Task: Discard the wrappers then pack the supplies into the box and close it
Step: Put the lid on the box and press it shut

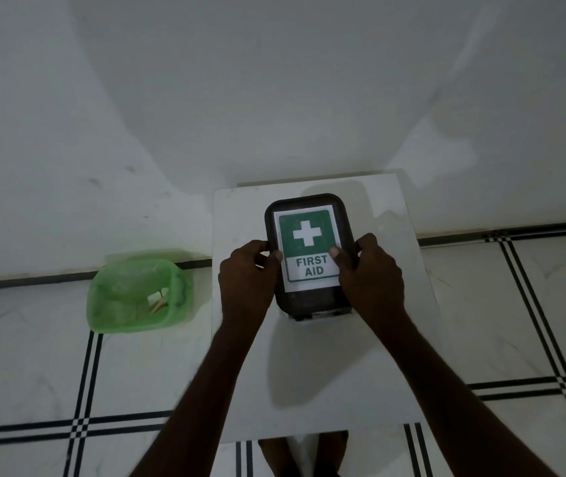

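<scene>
Box (pixel 310 256) lid down, both hands' fingers (pixel 276 255) clasping its sides, green bin (pixel 137 294) – wrappers (pixel 158 302) inside

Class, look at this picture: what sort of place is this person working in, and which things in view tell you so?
Probably a plain room indoors: a tiled floor with black lines, a bare white wall, and a small white table.

A small white table (pixel 312 376) stands on a white tiled floor (pixel 515 321) marked with paired black lines. One dark box (pixel 310 301) with a lid bearing a green-and-white FIRST AID label rests on the tabletop, toward its far edge, roughly centred between the side edges. A green bin (pixel 133 294) stands on the floor beside the table's left edge, near its far corner
</scene>
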A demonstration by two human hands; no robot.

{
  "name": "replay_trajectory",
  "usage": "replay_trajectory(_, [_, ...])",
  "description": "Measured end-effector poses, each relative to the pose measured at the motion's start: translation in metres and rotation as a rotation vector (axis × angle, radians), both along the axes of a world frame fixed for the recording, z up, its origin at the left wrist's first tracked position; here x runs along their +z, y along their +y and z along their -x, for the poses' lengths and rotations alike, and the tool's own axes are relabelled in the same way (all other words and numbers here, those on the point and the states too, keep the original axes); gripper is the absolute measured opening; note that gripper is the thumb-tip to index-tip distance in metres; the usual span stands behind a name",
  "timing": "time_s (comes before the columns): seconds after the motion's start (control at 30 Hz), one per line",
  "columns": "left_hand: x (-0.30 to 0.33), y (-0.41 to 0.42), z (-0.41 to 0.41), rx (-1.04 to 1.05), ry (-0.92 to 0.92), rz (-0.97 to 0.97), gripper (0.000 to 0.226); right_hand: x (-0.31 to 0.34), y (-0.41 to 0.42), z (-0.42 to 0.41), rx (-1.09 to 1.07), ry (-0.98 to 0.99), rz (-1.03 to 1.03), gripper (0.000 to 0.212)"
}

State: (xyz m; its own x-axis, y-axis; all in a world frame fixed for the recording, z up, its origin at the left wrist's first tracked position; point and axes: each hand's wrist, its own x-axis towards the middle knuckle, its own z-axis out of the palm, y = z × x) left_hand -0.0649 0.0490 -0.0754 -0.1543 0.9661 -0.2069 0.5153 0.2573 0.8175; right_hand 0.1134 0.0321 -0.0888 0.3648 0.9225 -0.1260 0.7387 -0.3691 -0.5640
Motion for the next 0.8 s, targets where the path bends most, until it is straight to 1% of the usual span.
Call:
replay_trajectory(0.07, [0.001, 0.001, 0.000, 0.011, -0.022, 0.024, 0.023, -0.005, 0.001, -0.001, 0.007, 0.067, 0.010, 0.040])
replay_trajectory(0.17, [0.003, 0.000, -0.001, 0.054, -0.128, 0.083, 0.023, -0.008, -0.003, 0.000, -0.012, 0.176, -0.031, 0.038])
replay_trajectory(0.33, [0.010, -0.005, 0.005, 0.055, -0.227, 0.140, 0.028, 0.001, -0.010, -0.005, 0.010, 0.135, -0.045, 0.034])
replay_trajectory(0.47, [0.007, -0.008, 0.007, 0.041, -0.216, 0.143, 0.032, 0.002, -0.018, -0.008, 0.018, 0.173, -0.014, 0.032])
replay_trajectory(0.57, [0.003, -0.007, 0.007, 0.001, -0.155, 0.128, 0.034, 0.002, -0.021, -0.009, 0.060, 0.167, 0.025, 0.034])
replay_trajectory(0.63, [0.002, -0.008, 0.003, -0.010, -0.059, 0.089, 0.032, 0.001, -0.020, -0.009, 0.082, 0.144, 0.051, 0.034])
replay_trajectory(0.73, [0.002, -0.014, -0.010, 0.035, 0.171, -0.001, 0.029, -0.005, -0.021, -0.005, 0.103, 0.129, -0.013, 0.028])
replay_trajectory(0.8, [0.000, -0.019, -0.017, 0.061, 0.209, -0.043, 0.028, -0.009, -0.022, -0.002, 0.116, 0.156, -0.056, 0.026])
